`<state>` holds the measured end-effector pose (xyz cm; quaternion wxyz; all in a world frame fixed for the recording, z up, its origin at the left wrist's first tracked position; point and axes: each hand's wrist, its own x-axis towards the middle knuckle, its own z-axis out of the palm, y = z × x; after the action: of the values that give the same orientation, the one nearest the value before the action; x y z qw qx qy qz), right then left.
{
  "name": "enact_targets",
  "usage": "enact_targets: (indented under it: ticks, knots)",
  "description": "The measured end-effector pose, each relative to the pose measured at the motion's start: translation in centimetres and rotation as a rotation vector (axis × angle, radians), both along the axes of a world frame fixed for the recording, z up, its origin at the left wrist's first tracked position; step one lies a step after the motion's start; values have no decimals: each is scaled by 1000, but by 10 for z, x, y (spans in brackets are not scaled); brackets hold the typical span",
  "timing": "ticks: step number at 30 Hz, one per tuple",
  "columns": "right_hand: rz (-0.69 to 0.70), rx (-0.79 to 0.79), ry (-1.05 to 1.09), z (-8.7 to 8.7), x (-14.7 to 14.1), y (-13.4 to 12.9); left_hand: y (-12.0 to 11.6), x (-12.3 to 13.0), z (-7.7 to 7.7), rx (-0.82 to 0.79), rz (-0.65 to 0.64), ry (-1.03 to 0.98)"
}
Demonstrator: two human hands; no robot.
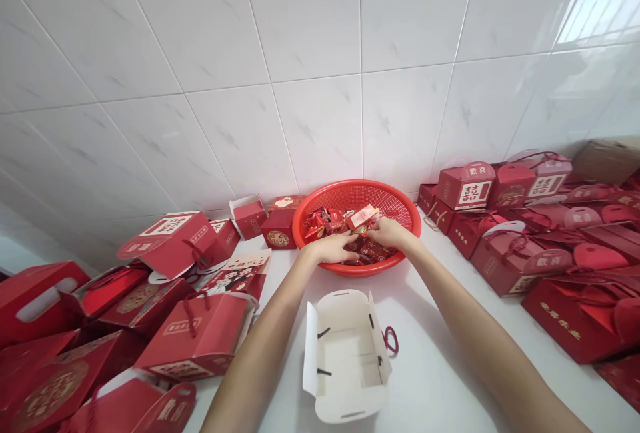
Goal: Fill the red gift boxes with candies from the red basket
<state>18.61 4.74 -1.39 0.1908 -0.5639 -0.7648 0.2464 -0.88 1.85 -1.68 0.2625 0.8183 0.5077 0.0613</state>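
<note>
A red plastic basket [345, 186] holds a heap of red-wrapped candies [333, 219], with a small pink and white packet [361, 217] lying on top. My left hand [334, 247] reaches over the near rim; its fingers and thumb are apart and touch the candies. From the right, my right hand [390, 233] dips into the same heap, its fingers curled together on a wrapped candy, with the tips partly hidden. Between my forearms stands an unlidded gift box [353, 353], white inside, flaps spread, with black cord ends inside and a dark red cord loop [391, 341] at its right.
Red gift boxes crowd the left side, including one with a cord handle [195, 336]. More boxes [525, 256] stand in rows and stacks on the right. The white table [425, 366] meets a tiled wall [320, 126] right behind the basket.
</note>
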Motion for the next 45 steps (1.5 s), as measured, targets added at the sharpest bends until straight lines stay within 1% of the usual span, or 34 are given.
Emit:
enact_targets:
  ticks: [5,7,11,13,15,19,23,26,28,30,34,36,41,45]
  knots:
    - [114,35,-24,-3,-3,-1,-1,2,3,-6,-22,-9]
    - [128,57,-22,-4,-4,0,-2,4,7,-31,-20,19]
    - [138,106,7,-3,-3,0,-4,7,14,-102,43,101]
    - [144,112,22,-1,-3,0,-3,9,15,-136,41,108]
    - [159,108,39,1,-3,-1,-1,12,14,-126,27,86]
    - [174,99,91,2,-4,-1,1,21,11,19,44,-18]
    - [147,119,199,2,-4,-2,-2,24,11,174,123,-141]
    - [121,125,312,5,-4,-4,-2,22,9,313,247,-374]
    - [112,109,390,6,-3,-5,-1,20,7,366,313,-525]
    - [106,85,467,7,-2,-5,2,18,5,363,326,-622]
    - [49,29,582,7,3,-5,6,17,3,299,305,-762]
    - [24,1,636,8,6,-5,6,17,3,277,294,-787]
    - [46,-46,778,9,7,-7,1,16,6,188,267,-838]
    - [-7,-7,856,5,7,-3,1,16,6,190,230,-826]
